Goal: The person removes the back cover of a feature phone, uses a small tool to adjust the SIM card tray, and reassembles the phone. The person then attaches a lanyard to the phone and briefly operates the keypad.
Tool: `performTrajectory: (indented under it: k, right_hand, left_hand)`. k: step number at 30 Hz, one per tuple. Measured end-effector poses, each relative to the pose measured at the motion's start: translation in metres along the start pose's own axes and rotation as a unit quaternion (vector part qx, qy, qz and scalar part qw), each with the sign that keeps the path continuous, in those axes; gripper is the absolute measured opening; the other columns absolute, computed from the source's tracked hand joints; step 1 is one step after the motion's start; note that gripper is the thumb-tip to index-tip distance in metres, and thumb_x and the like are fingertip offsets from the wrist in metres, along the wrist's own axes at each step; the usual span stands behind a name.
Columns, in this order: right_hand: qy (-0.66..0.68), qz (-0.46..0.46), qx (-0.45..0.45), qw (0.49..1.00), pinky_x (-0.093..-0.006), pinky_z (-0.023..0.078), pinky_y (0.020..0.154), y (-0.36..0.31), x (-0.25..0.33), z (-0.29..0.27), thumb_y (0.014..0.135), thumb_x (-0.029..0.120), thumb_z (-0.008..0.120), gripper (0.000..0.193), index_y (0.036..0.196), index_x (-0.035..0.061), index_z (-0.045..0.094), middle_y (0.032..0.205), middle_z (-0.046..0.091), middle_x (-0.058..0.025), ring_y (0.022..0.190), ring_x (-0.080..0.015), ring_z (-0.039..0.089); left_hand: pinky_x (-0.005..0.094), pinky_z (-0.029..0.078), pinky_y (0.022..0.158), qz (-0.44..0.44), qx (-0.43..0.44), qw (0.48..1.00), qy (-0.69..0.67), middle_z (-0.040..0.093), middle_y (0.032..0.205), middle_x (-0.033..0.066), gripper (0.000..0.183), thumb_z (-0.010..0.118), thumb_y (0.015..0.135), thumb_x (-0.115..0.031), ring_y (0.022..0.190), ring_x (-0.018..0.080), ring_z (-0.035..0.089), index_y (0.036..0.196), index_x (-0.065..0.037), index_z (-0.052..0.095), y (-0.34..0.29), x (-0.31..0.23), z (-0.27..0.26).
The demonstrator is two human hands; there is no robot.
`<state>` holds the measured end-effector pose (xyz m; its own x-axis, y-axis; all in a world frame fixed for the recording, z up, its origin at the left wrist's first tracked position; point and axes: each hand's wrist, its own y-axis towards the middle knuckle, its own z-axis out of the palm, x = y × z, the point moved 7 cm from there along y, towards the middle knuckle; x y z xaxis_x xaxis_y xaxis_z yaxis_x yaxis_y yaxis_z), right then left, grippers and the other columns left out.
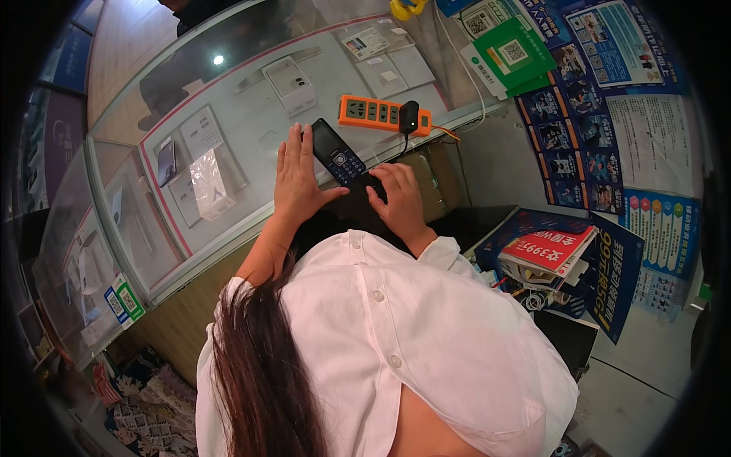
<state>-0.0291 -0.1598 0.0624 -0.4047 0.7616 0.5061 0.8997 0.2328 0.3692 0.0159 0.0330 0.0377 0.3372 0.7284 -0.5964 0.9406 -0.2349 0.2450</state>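
Observation:
A dark keypad phone (339, 154) lies face up on the glass counter near its front edge, its screen toward the far side. My left hand (297, 177) rests beside the phone's left edge with fingers stretched out and the thumb reaching toward its lower end. Close to the phone's bottom end, my right hand (400, 196) has its fingers curled in toward the thumb. Something dark is at those fingertips, too hidden to name. A black charger (410, 116) is plugged into an orange power strip (367, 113), and its thin black cable runs down toward my right hand.
Under the glass of the display case (251, 164) lie a white phone box (290, 85) and several other boxes. Green payment cards (512, 53) stand at the back right. Right of me, a red-topped stack of papers (550, 251) sits beside coiled cables (534, 300).

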Motion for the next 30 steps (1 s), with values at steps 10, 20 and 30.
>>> performTrajectory:
  k: [10,20,30]
  right_hand:
    - [0.002,-0.005,0.000,1.000,-0.0435,0.048,0.095,0.001,0.002,-0.001,0.082,0.008,0.074,0.033,0.114,0.0061,0.064,0.115,0.063,-0.0111,0.110,-0.0354,0.056]
    - [-0.065,-0.048,0.030,0.996,-0.0462,0.044,0.097,0.033,0.019,0.007,0.086,0.017,0.072,0.035,0.120,0.0114,0.067,0.125,0.057,-0.0065,0.119,-0.0317,0.051]
    - [-0.108,-0.060,0.044,0.991,-0.0473,0.044,0.095,0.038,0.017,0.018,0.085,0.022,0.073,0.029,0.112,0.0128,0.071,0.125,0.059,-0.0048,0.125,-0.0301,0.049]
  left_hand:
    - [0.0492,0.019,0.125,0.007,0.004,1.000,0.000,0.025,0.165,0.0204,0.133,0.094,0.059,-0.044,0.151,0.0343,0.028,0.161,-0.004,0.019,0.000,-0.001,0.000]
    - [0.0502,0.020,0.124,0.002,0.002,1.000,-0.008,0.026,0.164,0.0203,0.131,0.094,0.060,-0.042,0.151,0.0346,0.028,0.161,-0.003,0.019,0.000,0.000,0.000]
    - [0.0510,0.022,0.123,-0.006,0.009,1.000,-0.016,0.027,0.164,0.0199,0.132,0.095,0.059,-0.038,0.151,0.0346,0.029,0.161,-0.004,0.018,0.000,0.001,0.000]
